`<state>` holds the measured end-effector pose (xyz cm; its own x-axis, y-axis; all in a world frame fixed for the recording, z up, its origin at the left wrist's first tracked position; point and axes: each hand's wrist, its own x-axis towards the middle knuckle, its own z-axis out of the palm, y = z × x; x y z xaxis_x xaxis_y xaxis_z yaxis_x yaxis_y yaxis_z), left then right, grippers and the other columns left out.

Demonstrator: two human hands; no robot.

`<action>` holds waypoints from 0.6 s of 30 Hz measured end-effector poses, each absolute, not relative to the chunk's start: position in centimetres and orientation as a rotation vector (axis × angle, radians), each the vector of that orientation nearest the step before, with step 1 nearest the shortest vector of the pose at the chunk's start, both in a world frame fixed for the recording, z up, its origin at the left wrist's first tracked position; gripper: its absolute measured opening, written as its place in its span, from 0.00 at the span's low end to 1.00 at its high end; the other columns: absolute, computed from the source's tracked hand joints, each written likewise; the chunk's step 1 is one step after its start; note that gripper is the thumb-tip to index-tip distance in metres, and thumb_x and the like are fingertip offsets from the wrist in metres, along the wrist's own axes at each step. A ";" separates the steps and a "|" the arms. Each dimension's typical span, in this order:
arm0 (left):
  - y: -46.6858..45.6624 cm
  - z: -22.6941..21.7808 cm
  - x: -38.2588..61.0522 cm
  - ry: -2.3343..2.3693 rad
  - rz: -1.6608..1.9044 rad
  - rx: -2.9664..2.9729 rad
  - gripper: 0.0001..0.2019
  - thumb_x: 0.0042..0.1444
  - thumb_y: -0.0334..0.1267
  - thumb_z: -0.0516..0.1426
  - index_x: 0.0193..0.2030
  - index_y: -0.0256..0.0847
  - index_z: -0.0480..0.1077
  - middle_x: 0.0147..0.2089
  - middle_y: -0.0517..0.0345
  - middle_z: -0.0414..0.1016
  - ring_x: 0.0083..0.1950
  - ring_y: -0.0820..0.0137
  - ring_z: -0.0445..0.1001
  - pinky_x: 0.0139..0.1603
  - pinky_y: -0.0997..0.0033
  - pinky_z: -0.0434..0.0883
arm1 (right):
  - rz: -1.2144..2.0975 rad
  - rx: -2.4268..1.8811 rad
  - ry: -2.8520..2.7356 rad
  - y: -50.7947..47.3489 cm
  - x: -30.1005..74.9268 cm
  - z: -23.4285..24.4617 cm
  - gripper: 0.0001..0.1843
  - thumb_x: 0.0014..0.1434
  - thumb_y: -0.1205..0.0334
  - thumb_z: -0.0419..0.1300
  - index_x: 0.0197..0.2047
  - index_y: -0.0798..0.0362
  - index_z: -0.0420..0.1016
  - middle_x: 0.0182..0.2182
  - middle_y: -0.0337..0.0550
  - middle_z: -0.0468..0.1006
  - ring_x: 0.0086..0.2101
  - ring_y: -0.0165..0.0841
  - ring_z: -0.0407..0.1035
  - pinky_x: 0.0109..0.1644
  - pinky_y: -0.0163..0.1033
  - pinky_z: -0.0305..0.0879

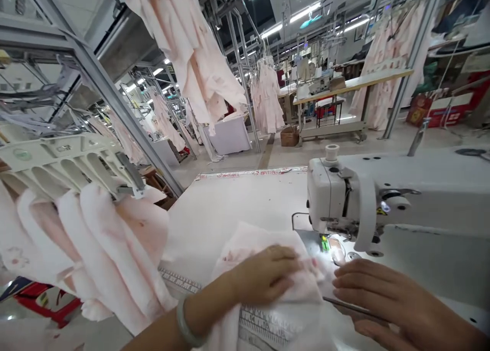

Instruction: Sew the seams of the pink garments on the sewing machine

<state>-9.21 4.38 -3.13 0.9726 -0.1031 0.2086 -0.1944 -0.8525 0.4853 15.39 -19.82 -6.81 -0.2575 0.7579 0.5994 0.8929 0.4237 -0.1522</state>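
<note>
Far to the left of the sewing machine (432, 185), a white slotted hanger (65, 154) is holding several pale pink fabric pieces (99, 249), which are draping downward. Beyond the machine and to its left, more pale pink fabric (191, 54) is hanging from above. The white tabletop (229, 203) is extending leftward from the machine, and a measuring tape (264, 326) is running along it, partly under the pale pink cloth (256, 238). That cloth is lying just left of the machine's needle area. The left hand (264, 277), with a pale bangle (184, 323) around its wrist, is resting palm down over the cloth; it is blurring, so whether its fingers are pinching the fabric I cannot tell. A small green part (325, 243) is showing beneath the machine's head. The right hand (386, 292) is hovering just on the near side of the needle area, fingers extending leftward; a thin dark bar (356, 307) is passing beneath them, and whether they are gripping it I cannot tell.
</note>
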 end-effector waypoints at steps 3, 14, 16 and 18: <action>2.4 -3.8 -9.1 -0.444 0.264 2.655 0.21 0.76 0.36 0.53 0.70 0.31 0.74 0.73 0.31 0.76 0.76 0.53 0.75 0.83 0.50 0.67 | -0.288 -1.314 -2.171 -19.2 14.9 -4.9 0.21 0.71 0.53 0.71 0.65 0.42 0.83 0.53 0.42 0.91 0.52 0.41 0.86 0.66 0.43 0.80; 2.5 -4.0 -5.3 -0.640 0.278 2.981 0.21 0.81 0.36 0.49 0.71 0.32 0.74 0.71 0.42 0.80 0.77 0.57 0.73 0.80 0.52 0.68 | -0.455 -1.345 -2.240 -18.7 16.4 -3.4 0.20 0.77 0.53 0.64 0.67 0.46 0.82 0.50 0.40 0.92 0.48 0.40 0.86 0.53 0.47 0.82; 2.8 -4.3 -5.3 -0.606 0.271 2.961 0.22 0.82 0.37 0.48 0.73 0.33 0.73 0.72 0.43 0.80 0.77 0.59 0.74 0.80 0.55 0.67 | -0.463 -1.351 -2.257 -18.5 16.1 -3.1 0.17 0.79 0.51 0.62 0.63 0.47 0.84 0.50 0.39 0.92 0.48 0.39 0.85 0.53 0.46 0.81; 3.3 -4.5 -5.1 -0.565 0.264 2.934 0.22 0.83 0.38 0.47 0.74 0.34 0.72 0.72 0.43 0.80 0.77 0.59 0.74 0.80 0.56 0.67 | -0.489 -1.365 -2.257 -18.2 15.8 -3.1 0.17 0.82 0.51 0.58 0.58 0.48 0.85 0.49 0.39 0.92 0.48 0.39 0.85 0.52 0.46 0.80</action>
<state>-5.07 3.28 -4.52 0.9139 -0.3542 0.1982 -0.3792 -0.9192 0.1059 15.84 -18.22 -3.09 -0.4056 0.7315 0.5481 0.8927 0.4458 0.0655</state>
